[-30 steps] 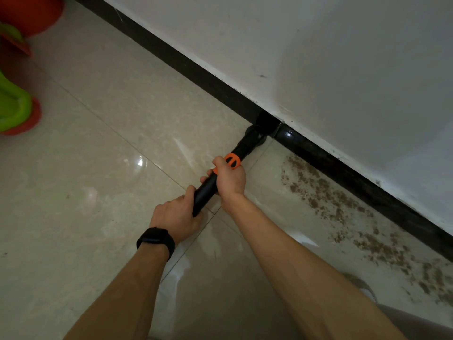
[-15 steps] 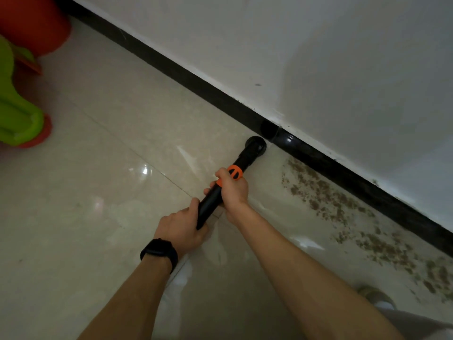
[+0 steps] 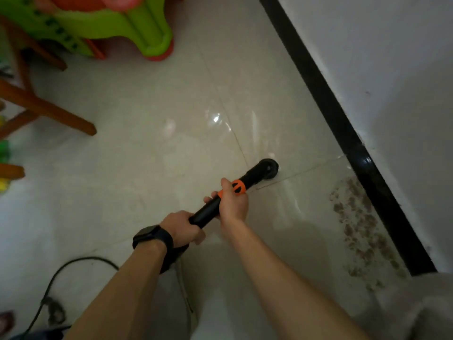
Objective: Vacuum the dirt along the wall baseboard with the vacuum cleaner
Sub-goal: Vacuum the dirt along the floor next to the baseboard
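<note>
I hold a black vacuum wand (image 3: pixel 252 176) with an orange collar. My right hand (image 3: pixel 232 202) grips it just behind the collar. My left hand (image 3: pixel 182 225), with a black watch on the wrist, grips its rear end. The wand's round nozzle (image 3: pixel 268 169) rests on the pale tiled floor (image 3: pixel 147 148), clearly apart from the black baseboard (image 3: pixel 343 128). A band of brown dirt (image 3: pixel 360 229) lies along the baseboard, to the right of the nozzle and nearer to me. The white wall (image 3: pixel 392 69) rises above the baseboard.
A green and red plastic toy (image 3: pixel 127 23) stands at the top left, with brown wooden legs (image 3: pixel 49 111) at the left. A black cable (image 3: pixel 61 268) loops over the floor at the lower left. Part of my clothing shows at the bottom right.
The nozzle has pulled back from the baseboard onto the open tile. My view has swung left, bringing the toy, the wooden legs and the cable into sight. Both hands keep their grip.
</note>
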